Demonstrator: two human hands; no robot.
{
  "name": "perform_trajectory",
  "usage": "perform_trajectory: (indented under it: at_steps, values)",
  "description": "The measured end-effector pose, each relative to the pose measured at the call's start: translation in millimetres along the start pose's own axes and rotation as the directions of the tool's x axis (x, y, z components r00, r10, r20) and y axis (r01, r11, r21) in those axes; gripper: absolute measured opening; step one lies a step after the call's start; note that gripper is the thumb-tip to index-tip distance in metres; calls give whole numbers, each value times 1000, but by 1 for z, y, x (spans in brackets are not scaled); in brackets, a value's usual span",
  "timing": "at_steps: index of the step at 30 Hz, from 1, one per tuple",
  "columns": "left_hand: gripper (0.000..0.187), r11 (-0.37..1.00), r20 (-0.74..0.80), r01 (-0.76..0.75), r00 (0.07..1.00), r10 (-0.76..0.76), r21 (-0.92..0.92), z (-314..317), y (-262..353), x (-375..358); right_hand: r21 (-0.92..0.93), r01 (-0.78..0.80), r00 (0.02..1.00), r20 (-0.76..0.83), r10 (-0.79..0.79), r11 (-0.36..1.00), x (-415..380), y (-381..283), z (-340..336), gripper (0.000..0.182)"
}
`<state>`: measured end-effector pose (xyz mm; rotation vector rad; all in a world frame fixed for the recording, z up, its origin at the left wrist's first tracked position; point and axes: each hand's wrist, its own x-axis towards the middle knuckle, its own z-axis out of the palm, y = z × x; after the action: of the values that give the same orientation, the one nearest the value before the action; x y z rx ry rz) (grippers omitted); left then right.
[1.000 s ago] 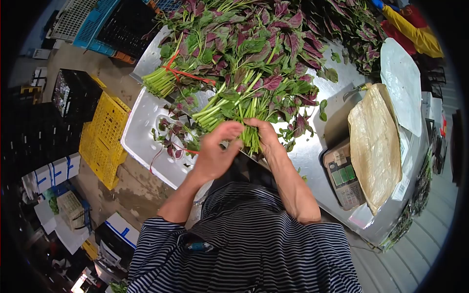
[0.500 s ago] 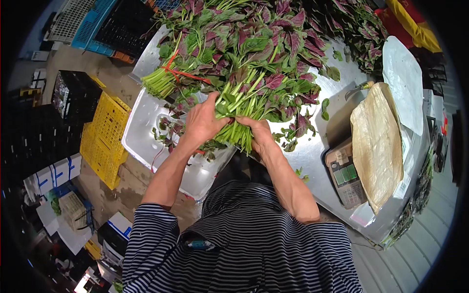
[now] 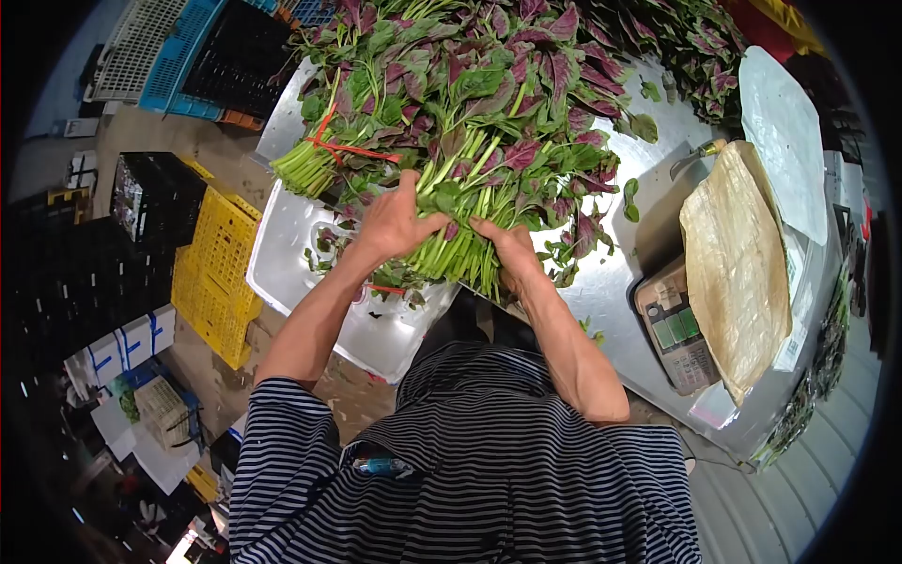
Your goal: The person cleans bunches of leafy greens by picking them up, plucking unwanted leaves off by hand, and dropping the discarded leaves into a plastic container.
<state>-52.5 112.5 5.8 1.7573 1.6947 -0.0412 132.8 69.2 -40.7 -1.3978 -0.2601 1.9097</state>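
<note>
Between both hands is a loose bunch of red amaranth (image 3: 470,246), its cut green stems toward me and its purple-green leaves pointing away. My left hand (image 3: 393,224) is wrapped around the bunch's left side, thumb across the stems. On the right side, my right hand (image 3: 512,252) grips the stems, its thumb on top and its other fingers hidden underneath. Just beyond my left hand lies another amaranth bunch (image 3: 305,169), bound with a red tie (image 3: 349,148). More leafy amaranth (image 3: 526,56) is heaped behind the held bunch.
A white tray (image 3: 272,246) with leaf scraps is at the left. On the metal table (image 3: 601,310) at right stand a scale (image 3: 675,329), a tan wrapped sheet (image 3: 738,268) and a knife-like tool (image 3: 700,157). Yellow crates (image 3: 216,277) are on the floor at left.
The held bunch looks more spread out at the stem ends, and my hands have moved slightly apart. The whole view has shifted a little as my head moved.
</note>
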Motion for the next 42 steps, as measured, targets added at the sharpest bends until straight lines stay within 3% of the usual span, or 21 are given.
perform_trajectory:
  at_steps: [4,7,12,15,16,19,23,27,32,35,39,42]
  values:
    - [93,989,91,66,993,-79,129,-8,9,-2,68,-46,997,67,42,997,-3,-5,-5,42]
    - [96,999,153,32,988,-26,-37,-3,-6,9,42,-17,995,100,12,999,1,-1,-18,43]
    - [81,988,70,-142,987,146,-62,-17,-38,26,-126,-119,993,-28,116,985,-5,-9,-36,45]
    - [83,969,268,-38,958,105,-244,-35,-36,28,-143,-39,998,52,47,989,-4,-3,-48,49]
    - [83,970,268,-36,958,102,-240,-32,-35,28,-140,-40,997,55,48,989,-4,0,-51,49]
    - [79,978,212,24,977,21,-209,-7,-34,25,-241,152,988,1,-157,958,-9,11,-55,50]
    - [76,984,92,1,996,16,-180,13,-34,24,-291,91,995,-2,-96,953,-17,7,-55,52]
    - [73,978,223,-14,973,61,-209,-2,-49,36,-299,56,998,2,-58,953,-20,6,-59,47]
    - [70,980,231,-53,968,99,-194,-14,-62,39,-251,45,999,2,-46,967,-19,11,-73,42]
    - [66,996,137,59,989,-49,-67,-4,-46,31,-215,43,998,-29,-50,976,-24,13,-75,37]
    - [66,999,100,33,995,-32,-10,1,-48,34,-201,48,998,-24,-53,978,-29,14,-78,35]
    - [64,990,193,55,981,-29,-132,-15,-54,38,-208,56,998,-25,-62,977,-28,13,-81,34]
